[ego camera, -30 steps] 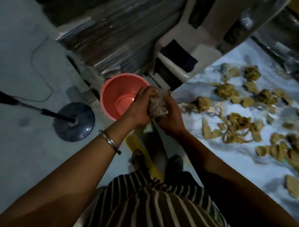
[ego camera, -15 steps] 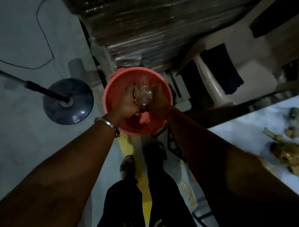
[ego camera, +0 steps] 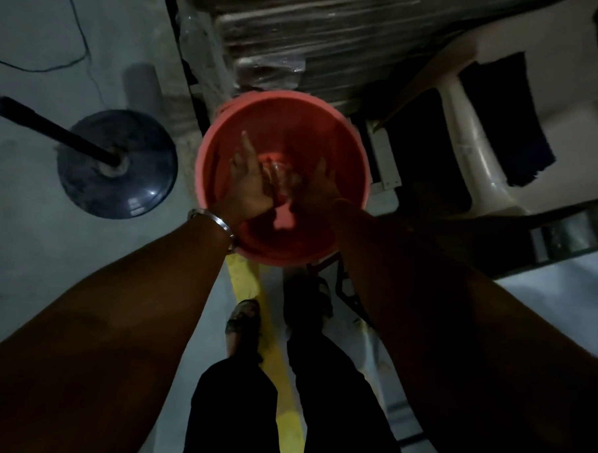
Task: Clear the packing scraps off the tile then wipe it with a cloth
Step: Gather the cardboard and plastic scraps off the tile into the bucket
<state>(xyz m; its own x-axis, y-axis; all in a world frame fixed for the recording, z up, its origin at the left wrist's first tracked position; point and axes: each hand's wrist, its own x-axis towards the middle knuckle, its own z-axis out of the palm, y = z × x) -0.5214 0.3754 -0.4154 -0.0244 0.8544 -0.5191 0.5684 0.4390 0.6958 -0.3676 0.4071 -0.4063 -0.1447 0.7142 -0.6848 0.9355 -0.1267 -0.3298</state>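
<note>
I see a fan base point(ego camera: 117, 163) on the floor at left. My left hand point(ego camera: 250, 183) and right hand point(ego camera: 318, 189) sit fingers spread inside the red bucket point(ego camera: 357, 160), a blurred clump of scraps point(ego camera: 277, 172) between them. The tile point(ego camera: 562, 292) shows at far right.

Dim grey floor point(ego camera: 66, 257) (yellow stripe point(ego camera: 244, 275)).

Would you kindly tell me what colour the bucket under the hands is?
The bucket is salmon pink, seen in the head view.
</note>
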